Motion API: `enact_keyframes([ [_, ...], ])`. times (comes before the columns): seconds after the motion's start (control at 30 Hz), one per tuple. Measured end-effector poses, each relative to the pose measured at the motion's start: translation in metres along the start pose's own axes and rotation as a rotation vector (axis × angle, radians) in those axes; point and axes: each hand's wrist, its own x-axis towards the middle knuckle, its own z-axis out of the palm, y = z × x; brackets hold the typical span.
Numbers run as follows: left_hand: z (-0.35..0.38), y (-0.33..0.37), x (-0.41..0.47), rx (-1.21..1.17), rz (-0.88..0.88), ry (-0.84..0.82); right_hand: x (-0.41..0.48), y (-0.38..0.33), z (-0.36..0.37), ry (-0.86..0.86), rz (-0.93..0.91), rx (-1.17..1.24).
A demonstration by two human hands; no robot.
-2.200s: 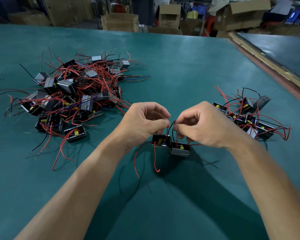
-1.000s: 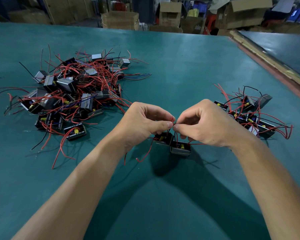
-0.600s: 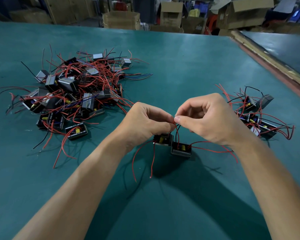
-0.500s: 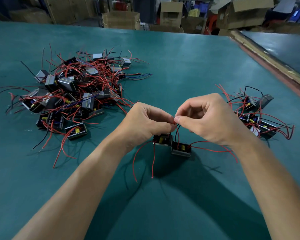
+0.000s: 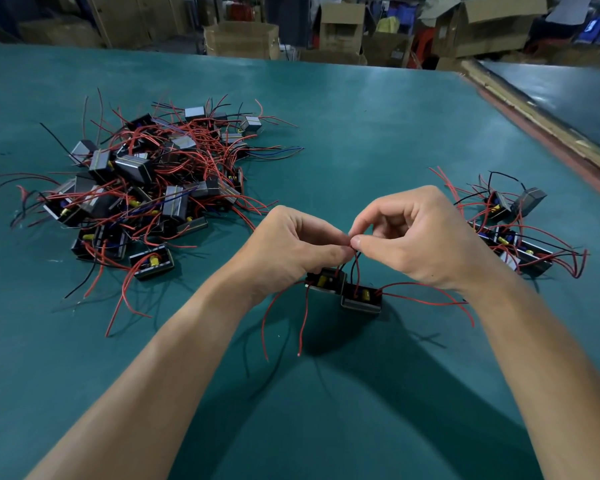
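Note:
Two small black box-shaped parts with yellow pieces inside lie side by side on the green table: the left part point(image 5: 324, 280) and the right part point(image 5: 361, 298). Red and black wires rise from them to my fingertips. My left hand point(image 5: 288, 249) and my right hand point(image 5: 416, 240) meet just above the parts, thumb and forefinger of each pinching the wire ends point(image 5: 354, 258) together. Loose red wires trail from the parts toward me and to the right.
A big tangled heap of the same wired parts point(image 5: 142, 188) lies at the left. A smaller group of wired parts point(image 5: 513, 230) sits at the right, near the table's raised edge point(image 5: 548, 133). Cardboard boxes point(image 5: 243, 39) stand beyond the far edge.
My right hand has lifted a little, and long red wires have come free to the right of the parts. Both hands stay pinched on the wire ends above the two parts.

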Motion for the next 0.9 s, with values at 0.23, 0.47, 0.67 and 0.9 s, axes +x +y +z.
enact_keyframes([
  [0.23, 0.0036, -0.0006, 0.0006, 0.028, 0.007, 0.016, 0.0009, -0.0001, 0.0006, 0.008, -0.022, -0.008],
  [0.47, 0.0049, 0.0003, 0.0013, 0.079, 0.000, 0.069, -0.0007, -0.0018, -0.0013, 0.006, -0.037, 0.001],
  [0.67, 0.0036, -0.0004, 0.0021, 0.107, -0.018, 0.095, -0.0020, -0.0021, -0.0033, -0.001, -0.061, -0.002],
  [0.9, 0.0039, -0.0045, 0.0037, 0.117, 0.031, 0.121, 0.0005, -0.0010, -0.0015, 0.049, -0.041, 0.049],
])
